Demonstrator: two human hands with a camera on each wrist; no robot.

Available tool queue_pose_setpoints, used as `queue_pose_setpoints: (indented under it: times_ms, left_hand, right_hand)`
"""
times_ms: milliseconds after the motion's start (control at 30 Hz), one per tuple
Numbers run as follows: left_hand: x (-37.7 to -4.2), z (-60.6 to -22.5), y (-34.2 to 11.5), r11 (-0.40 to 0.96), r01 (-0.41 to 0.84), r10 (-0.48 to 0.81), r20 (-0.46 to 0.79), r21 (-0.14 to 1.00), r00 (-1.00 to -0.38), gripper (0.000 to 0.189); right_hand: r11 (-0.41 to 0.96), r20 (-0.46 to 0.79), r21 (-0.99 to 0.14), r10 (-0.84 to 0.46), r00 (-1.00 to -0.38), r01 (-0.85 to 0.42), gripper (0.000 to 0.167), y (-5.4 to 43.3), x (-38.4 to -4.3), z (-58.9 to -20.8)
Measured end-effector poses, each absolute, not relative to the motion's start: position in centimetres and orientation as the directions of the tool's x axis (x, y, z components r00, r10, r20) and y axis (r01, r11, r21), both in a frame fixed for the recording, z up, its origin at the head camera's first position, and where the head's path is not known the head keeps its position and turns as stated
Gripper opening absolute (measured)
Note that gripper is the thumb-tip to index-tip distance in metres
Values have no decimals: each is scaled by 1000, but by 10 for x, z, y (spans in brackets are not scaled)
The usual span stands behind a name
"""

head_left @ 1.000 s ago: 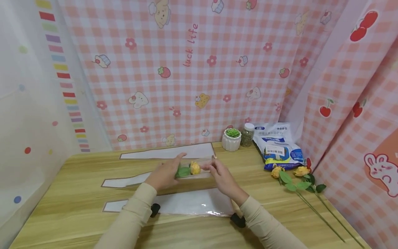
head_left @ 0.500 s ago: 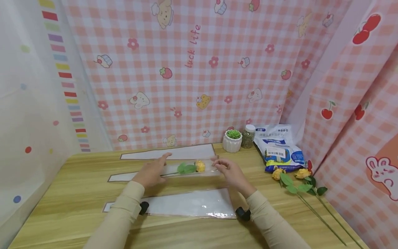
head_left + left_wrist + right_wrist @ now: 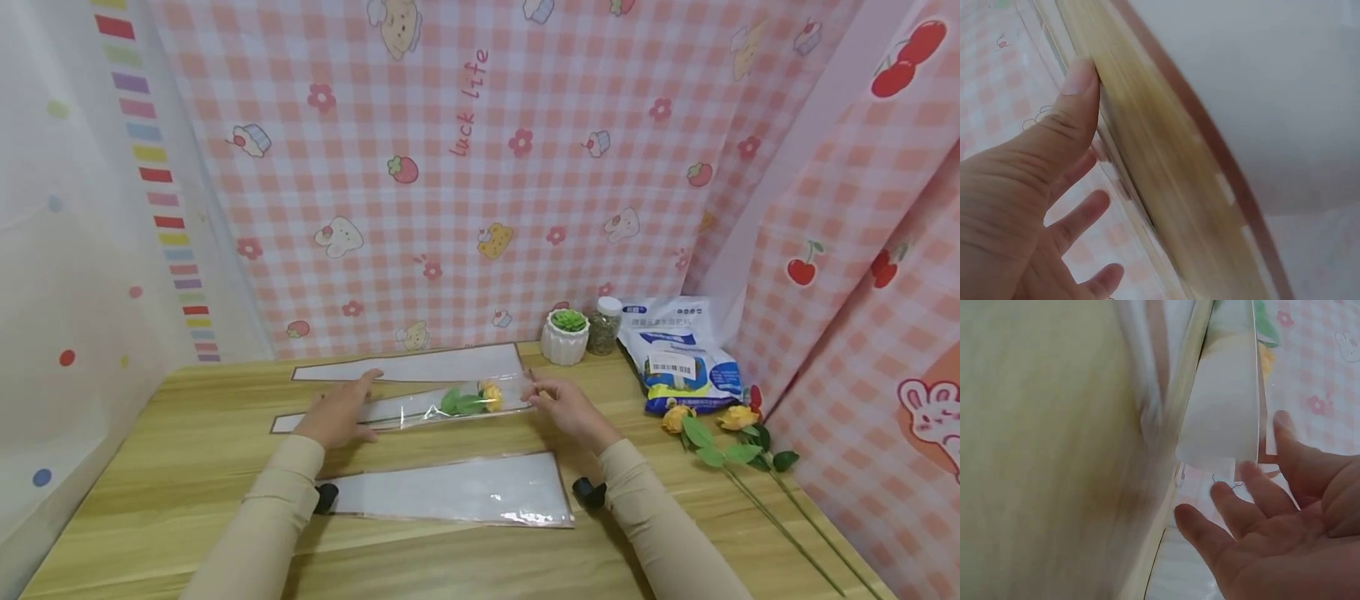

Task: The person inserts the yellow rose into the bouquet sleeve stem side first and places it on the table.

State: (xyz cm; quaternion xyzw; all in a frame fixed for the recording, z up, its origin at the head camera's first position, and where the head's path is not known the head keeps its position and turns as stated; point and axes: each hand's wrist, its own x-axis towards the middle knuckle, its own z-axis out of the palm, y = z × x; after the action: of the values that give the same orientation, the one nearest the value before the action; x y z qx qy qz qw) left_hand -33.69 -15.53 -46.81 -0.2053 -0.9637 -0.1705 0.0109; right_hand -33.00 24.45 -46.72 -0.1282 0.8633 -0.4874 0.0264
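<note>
Yellow rose lay inside a clear plastic sleeve near the middle of the wooden surface, its bloom toward the wide end at three o'clock and its stem toward nine. The left hand was spread across the narrow part, thumb against an edge; the right hand pinched a corner of the wide end between thumb and bent fingers, the firmness of its hold unclear. By all appearances one flower was packed and two remained: a loose rose and a second loose rose lay unwrapped at three o'clock, while a far sleeve at twelve and a near sleeve at six showed no flower. Toward two o'clock, a white pot held a green plant, a lidded jar held dry, grainy-looking matter, and a printed pouch hid its contents.
</note>
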Motion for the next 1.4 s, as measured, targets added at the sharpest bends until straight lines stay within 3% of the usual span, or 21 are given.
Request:
queue_pose_setpoints:
  times_ms: [567,1033,1200,1400]
  left_hand:
    - [-332,-467,-165,865,404,383,129,296,-915,93]
    - [-324,-457,-169,871,389,370,119,302,-921,95]
    - [-313,-451,-171,859,413,394,127,302,-911,87]
    - [-298,-444,-176,821,505,480,155,268,-863,67]
  right_hand:
    - [524,-39,-843,-281,-959,-119,10,249,-329,-469]
    - [507,-45,-855,-286,-957,-111,26,254,-328,-468]
    - [509,-65,-857,-258,-964,-78,28,260,-323,-462]
    - [577,-66,-814,-205,-977,-66,16,267,-313,-454]
